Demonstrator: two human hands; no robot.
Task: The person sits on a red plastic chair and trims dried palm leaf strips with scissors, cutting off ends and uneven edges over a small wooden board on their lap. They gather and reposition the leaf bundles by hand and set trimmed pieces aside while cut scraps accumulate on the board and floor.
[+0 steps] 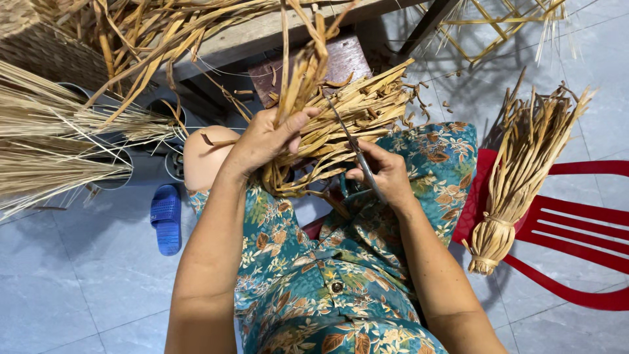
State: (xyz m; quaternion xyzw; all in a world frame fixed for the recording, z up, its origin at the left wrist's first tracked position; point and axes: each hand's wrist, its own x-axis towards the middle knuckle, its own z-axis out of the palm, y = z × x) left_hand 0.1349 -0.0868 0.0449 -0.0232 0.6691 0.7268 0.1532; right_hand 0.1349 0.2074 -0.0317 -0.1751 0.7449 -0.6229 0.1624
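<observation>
My left hand (265, 137) grips a bunch of dry tan straw strands (303, 78) that stand up from my lap. My right hand (386, 174) holds a pair of metal scissors (350, 141) whose blades point up into the strands. A loose heap of the same dried strips (367, 108) lies across my knees, over teal flowered trousers (445, 151).
A tied bundle of dried strips (517, 177) rests on a red plastic chair (576, 229) at the right. Pale fine straw sheaves (59, 137) fill the left, over round containers. A blue sandal (166, 219) lies on the grey tiled floor. A wooden bench (262, 29) crosses the top.
</observation>
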